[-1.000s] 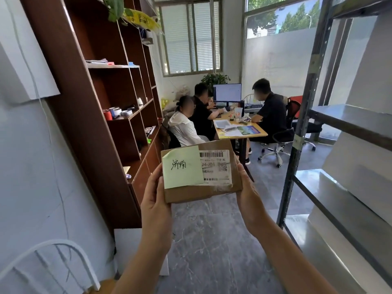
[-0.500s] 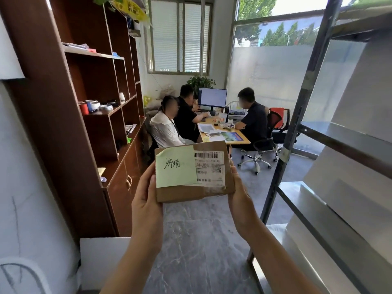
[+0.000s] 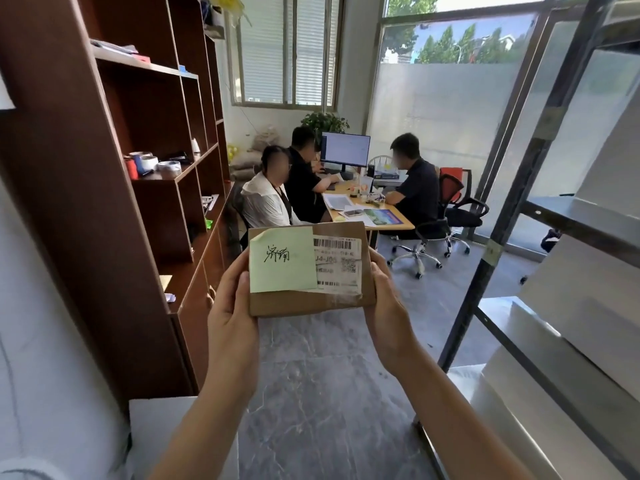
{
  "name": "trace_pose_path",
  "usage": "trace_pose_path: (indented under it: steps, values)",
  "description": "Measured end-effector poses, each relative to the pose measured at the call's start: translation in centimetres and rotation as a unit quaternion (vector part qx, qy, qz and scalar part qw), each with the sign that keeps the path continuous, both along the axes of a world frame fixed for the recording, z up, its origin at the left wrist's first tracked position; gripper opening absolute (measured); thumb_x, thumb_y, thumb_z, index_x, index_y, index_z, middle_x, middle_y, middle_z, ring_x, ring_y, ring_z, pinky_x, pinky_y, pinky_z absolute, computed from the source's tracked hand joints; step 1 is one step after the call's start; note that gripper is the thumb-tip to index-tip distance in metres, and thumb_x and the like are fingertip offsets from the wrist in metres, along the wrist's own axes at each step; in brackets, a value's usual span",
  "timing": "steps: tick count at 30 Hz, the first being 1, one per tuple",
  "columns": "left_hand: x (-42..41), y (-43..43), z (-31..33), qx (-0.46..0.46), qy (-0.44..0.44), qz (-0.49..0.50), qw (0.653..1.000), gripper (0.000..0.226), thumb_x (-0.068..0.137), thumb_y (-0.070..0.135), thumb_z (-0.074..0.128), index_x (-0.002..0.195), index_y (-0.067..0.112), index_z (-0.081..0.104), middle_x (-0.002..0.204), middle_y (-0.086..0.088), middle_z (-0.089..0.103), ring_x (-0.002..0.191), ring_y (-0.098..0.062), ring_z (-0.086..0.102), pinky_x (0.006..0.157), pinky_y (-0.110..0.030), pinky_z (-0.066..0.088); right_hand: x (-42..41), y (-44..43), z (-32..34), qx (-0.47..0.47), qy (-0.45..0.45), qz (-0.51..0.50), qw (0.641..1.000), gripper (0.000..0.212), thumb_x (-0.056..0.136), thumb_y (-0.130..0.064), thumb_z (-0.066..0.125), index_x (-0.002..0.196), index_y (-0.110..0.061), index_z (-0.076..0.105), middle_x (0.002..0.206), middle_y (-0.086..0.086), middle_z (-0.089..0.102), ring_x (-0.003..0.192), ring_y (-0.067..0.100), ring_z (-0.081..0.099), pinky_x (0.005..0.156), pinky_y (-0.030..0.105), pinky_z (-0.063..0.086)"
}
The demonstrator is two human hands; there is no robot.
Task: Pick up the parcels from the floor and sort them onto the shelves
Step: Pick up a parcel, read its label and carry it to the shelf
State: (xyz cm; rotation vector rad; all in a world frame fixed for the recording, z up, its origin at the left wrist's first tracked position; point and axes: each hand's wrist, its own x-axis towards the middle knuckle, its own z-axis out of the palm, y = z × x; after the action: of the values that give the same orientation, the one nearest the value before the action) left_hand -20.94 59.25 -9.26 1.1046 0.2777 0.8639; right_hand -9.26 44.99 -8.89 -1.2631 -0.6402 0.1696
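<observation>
Close in front of me, held up well above the floor [image 3: 322,393], is the parcel [image 3: 304,303], a flat brown cardboard box with its labelled face turned toward me. My left hand [image 3: 232,317] clasps its left short edge with the thumb lying along the side, and my right hand [image 3: 388,306] clasps the right edge the same way. The fingers of both hands are hidden behind the box, so I only suppose they curl across its back.

A green sticky note [image 3: 282,259] with handwriting covers the left of the face and overlaps a white shipping label [image 3: 337,265] printed with barcodes.

I judge the box light, since two hands at its ends carry it with no strain showing, and stiff enough to keep its shape. The cardboard looks dry and easy to grip, though the taped patch under the label may be slick. The best hold is by the two short edges or under the base, with thumbs kept off the note, which could peel.

Just to my right stands the metal rack [image 3: 568,216] with its grey shelves, and to my left a wooden bookcase [image 3: 69,168]. Farther off, three people sit round a desk [image 3: 405,224] with a monitor [image 3: 344,148].
</observation>
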Motion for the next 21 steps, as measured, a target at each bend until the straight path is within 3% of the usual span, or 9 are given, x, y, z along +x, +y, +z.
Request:
trace_pose_path:
  steps: [6, 11, 17, 21]
  values:
    - [1.3, 3.5, -0.9, 0.017, 0.021, -0.026, 0.999, 0.033, 0.106, 0.029, 0.047, 0.125, 0.046, 0.068, 0.134, 0.006, 0.068, 0.131, -0.019, 0.06, 0.111, -0.054, 0.045, 1.1, 2.9, -0.8, 0.005, 0.024, -0.013, 1.0, 0.042, 0.109, -0.025, 0.024, 0.144, -0.018, 0.047, 0.129, 0.01, 0.065, 0.114, 0.018, 0.064, 0.087, 0.028, 0.054]
    - [2.2, 5.4, -1.5, 0.028, 0.037, -0.016, 0.999, 0.033, 0.107, 0.028, 0.047, 0.12, 0.049, 0.069, 0.131, 0.008, 0.07, 0.128, -0.017, 0.062, 0.11, -0.052, 0.046, 1.9, 4.4, -1.2, -0.01, 0.051, -0.022, 0.998, 0.038, 0.108, -0.022, 0.028, 0.137, -0.02, 0.052, 0.123, 0.009, 0.068, 0.112, 0.022, 0.064, 0.089, 0.041, 0.055]
    - [4.2, 6.0, -1.9, 0.042, 0.045, -0.005, 0.998, 0.033, 0.106, 0.03, 0.047, 0.123, 0.048, 0.068, 0.134, 0.004, 0.068, 0.13, -0.02, 0.061, 0.111, -0.056, 0.045, 4.8, 5.5, -1.7, -0.011, 0.055, -0.007, 0.998, 0.035, 0.108, -0.023, 0.028, 0.133, -0.022, 0.053, 0.118, 0.012, 0.067, 0.106, 0.019, 0.065, 0.085, 0.042, 0.055]
    - [5.9, 5.6, -1.1, 0.039, 0.033, 0.011, 0.999, 0.033, 0.092, 0.041, 0.054, 0.121, 0.049, 0.07, 0.133, 0.002, 0.069, 0.128, -0.022, 0.062, 0.109, -0.058, 0.046, 7.7, 6.2, -2.2, 0.008, 0.052, 0.027, 0.998, 0.035, 0.109, -0.024, 0.026, 0.134, -0.02, 0.051, 0.125, 0.014, 0.064, 0.109, 0.021, 0.064, 0.08, 0.034, 0.056]
